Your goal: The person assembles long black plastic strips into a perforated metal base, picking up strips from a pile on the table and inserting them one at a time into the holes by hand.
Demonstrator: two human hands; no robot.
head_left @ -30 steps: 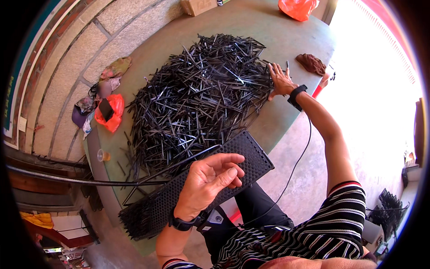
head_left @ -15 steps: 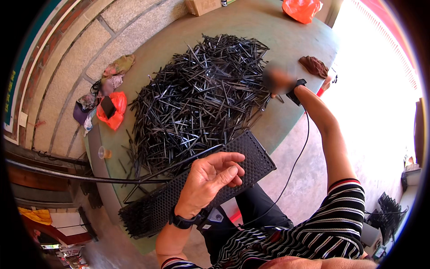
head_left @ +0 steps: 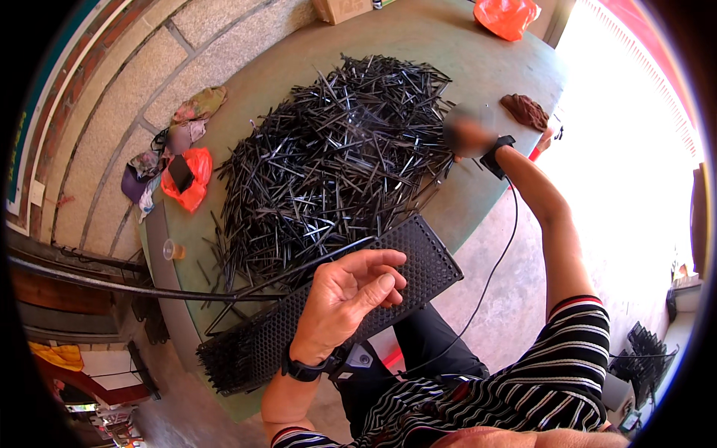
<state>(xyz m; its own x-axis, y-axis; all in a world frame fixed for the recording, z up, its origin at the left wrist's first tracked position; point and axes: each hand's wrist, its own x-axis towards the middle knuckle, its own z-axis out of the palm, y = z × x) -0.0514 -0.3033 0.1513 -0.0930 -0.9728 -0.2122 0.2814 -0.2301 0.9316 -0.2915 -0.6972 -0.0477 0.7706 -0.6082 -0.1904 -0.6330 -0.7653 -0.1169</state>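
Observation:
My left hand (head_left: 345,299) hovers over a long black tray (head_left: 418,257) pierced with rows of small holes. Its fingers are loosely curled and apart, and nothing shows in them. Many short black sticks fill the tray's lower left end. Beyond it, a big loose pile of thin black sticks (head_left: 336,164) covers the middle of the table (head_left: 478,194). My right hand (head_left: 472,137) is stretched out to the pile's right edge. A blur covers its fingers, so whether they hold anything is hidden.
A brown cloth (head_left: 524,111) lies right of my right hand. Orange bags sit at the far right (head_left: 506,18) and left (head_left: 188,183), caps (head_left: 142,175) beside the latter. A plastic cup (head_left: 173,249) stands at the left edge. A cable (head_left: 502,261) hangs from my right wrist.
Very little differs. My right hand has shifted slightly to the right at the pile's edge, while my left hand stays over the tray.

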